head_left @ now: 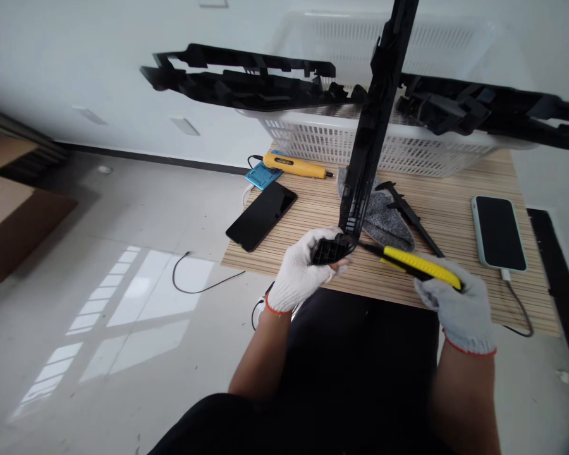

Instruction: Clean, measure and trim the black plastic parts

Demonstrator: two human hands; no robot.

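My left hand (299, 272), in a white glove, is closed round the lower end of a long black plastic part (372, 133). The part stands nearly upright and runs out of the top of the view. My right hand (459, 306), also gloved, grips a yellow utility knife (420, 265). The knife's tip points left, close to the held end of the part. Both hands hover over the near edge of a small striped wooden table (450, 221).
A white mesh basket (360, 142) at the table's back carries long black plastic parts (237, 79). On the table lie a black phone (262, 216), a yellow tool (296, 167) on a blue case, a grey cloth (384, 221), a black caliper (410, 215) and a charging phone (499, 232). Cardboard boxes (9, 215) stand on the floor at left.
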